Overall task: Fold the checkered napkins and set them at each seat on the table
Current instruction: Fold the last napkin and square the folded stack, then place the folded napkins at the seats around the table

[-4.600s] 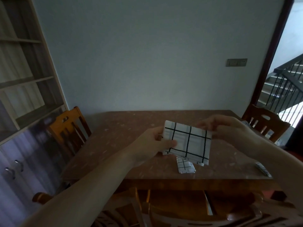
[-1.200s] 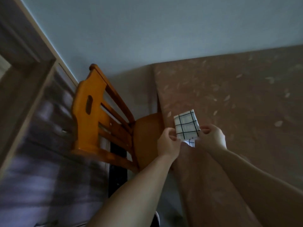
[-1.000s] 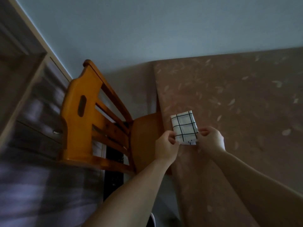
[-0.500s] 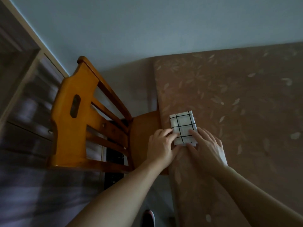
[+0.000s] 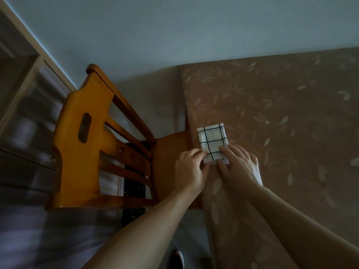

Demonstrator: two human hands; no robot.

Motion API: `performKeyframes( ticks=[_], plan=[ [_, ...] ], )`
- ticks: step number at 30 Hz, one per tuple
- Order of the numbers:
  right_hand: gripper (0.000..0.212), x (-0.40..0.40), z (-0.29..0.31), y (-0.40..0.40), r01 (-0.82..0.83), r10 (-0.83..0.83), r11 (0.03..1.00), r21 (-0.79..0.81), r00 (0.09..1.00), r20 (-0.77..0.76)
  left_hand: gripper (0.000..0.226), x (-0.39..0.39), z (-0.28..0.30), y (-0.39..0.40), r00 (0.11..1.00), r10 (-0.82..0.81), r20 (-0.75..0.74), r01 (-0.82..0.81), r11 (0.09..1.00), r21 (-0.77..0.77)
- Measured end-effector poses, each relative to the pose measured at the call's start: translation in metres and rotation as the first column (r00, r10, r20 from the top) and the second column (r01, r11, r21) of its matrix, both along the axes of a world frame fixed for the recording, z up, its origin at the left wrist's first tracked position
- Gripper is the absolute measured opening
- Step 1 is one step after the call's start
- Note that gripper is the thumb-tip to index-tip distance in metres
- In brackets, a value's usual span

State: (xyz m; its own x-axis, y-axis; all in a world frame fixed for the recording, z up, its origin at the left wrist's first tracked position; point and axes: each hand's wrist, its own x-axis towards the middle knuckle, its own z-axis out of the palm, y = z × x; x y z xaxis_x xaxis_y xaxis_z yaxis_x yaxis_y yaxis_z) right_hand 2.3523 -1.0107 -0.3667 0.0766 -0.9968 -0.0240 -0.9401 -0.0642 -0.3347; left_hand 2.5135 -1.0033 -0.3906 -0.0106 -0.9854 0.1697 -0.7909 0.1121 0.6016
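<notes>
the table (image 5: 281,117) carries the folded checkered napkin (image 5: 212,141) flat at its edge, just beside the wooden chair (image 5: 85,144). the left hand (image 5: 191,169) and right hand (image 5: 240,166) press its near end with 2 sets of flattened, uncurled fingers. to finish well, i judge they should smooth the fold, square it to the edge, then lift straight off.

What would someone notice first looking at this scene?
The white checkered napkin, folded small, lies at the table's left edge. The left hand and right hand press its near end flat with straight fingers. Just left stands an orange wooden chair, its seat tucked under the edge.
</notes>
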Motion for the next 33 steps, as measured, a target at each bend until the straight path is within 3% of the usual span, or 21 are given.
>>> performKeyframes(
  ticks=[3, 8, 13, 21, 25, 28, 33],
  plan=[
    [0.048, 0.003, 0.005, -0.001, 0.014, -0.014, 1.0, 0.017, 1.0, 0.016, 0.032, 0.002, 0.001, -0.001, 0.999, 0.011, -0.032, -0.011, 1.0, -0.016],
    [0.062, -0.011, 0.034, 0.018, 0.043, -0.044, 0.999, 0.009, 0.994, 0.099, 0.054, -0.003, 0.016, 0.005, 0.999, -0.049, -0.014, 0.047, 0.996, -0.075],
    [0.073, -0.082, 0.082, 0.066, 0.111, -0.111, 0.994, -0.015, 0.993, -0.034, 0.063, -0.048, 0.061, 0.028, 0.989, -0.127, -0.075, 0.12, 0.989, -0.087],
    [0.07, -0.186, 0.158, 0.202, 0.134, -0.138, 0.986, -0.096, 0.99, -0.035, 0.073, -0.125, 0.141, 0.168, 0.985, -0.169, 0.035, 0.172, 0.979, -0.111],
    [0.071, -0.227, 0.176, 0.272, 0.13, -0.133, 0.989, -0.067, 0.99, -0.041, 0.066, -0.168, 0.156, 0.242, 0.966, -0.22, -0.134, 0.218, 0.976, -0.03],
    [0.068, -0.248, 0.177, 0.309, 0.153, -0.153, 0.988, 0.009, 0.988, -0.03, 0.062, -0.193, 0.151, 0.281, 0.958, -0.241, -0.159, 0.251, 0.967, 0.046],
    [0.055, -0.264, 0.152, 0.353, 0.205, -0.204, 0.967, 0.154, 0.979, -0.022, 0.068, -0.223, 0.129, 0.322, 0.93, -0.368, 0.019, 0.344, 0.884, 0.318]
  ],
)
